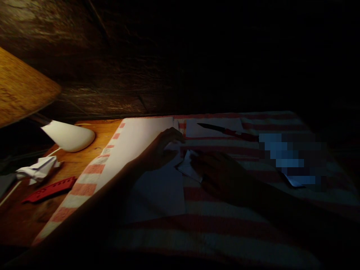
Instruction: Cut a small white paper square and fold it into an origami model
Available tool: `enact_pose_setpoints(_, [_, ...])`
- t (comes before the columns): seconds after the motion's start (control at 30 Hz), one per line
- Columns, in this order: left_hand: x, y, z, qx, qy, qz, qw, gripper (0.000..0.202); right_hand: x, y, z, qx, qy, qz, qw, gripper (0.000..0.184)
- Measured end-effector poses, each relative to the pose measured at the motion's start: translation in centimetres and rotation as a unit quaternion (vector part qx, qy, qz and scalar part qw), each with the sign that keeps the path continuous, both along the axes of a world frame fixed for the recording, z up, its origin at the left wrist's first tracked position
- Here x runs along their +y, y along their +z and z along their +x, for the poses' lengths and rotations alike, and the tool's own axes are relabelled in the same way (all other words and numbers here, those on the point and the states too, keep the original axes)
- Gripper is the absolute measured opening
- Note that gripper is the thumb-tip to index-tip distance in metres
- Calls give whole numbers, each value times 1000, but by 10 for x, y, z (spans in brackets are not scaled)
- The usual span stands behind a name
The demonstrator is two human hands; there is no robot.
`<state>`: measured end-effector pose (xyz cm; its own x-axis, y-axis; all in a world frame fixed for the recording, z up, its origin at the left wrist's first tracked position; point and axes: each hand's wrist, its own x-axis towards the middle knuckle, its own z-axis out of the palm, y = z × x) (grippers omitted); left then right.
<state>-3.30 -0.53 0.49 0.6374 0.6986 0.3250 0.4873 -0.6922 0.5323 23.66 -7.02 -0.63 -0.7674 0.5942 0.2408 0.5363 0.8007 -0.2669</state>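
Folded paper (186, 167) lies by the right edge of the white paper (137, 138), under the right hand (222, 174), whose grip I can't tell; the left hand (164, 148) has fingers and thumb apart. Probably creasing; that calls for even pressure.

I log a small folded white paper (188, 167), rising to a point at its far corner, its right side hidden from me. In view it overlaps the right edge of plain white paper (135, 140) lying flat, lit at far left, dim nearer me. Layer count of the fold: cannot tell.
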Motion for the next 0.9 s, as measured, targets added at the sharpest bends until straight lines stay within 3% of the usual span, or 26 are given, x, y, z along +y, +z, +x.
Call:
enact_pose_setpoints(0.17, [-8,5,7,134,35,21,990,12,0,-2,1,5,3,-5,1000,47])
enact_pose_setpoints(0.5, [-12,-7,25,56,112,8,992,6,3,-5,0,37,14,0,999,42])
enact_pose_setpoints(0.9, [-21,-12,37,141,172,45,974,4,2,-4,-1,53,7,-23,998,50])
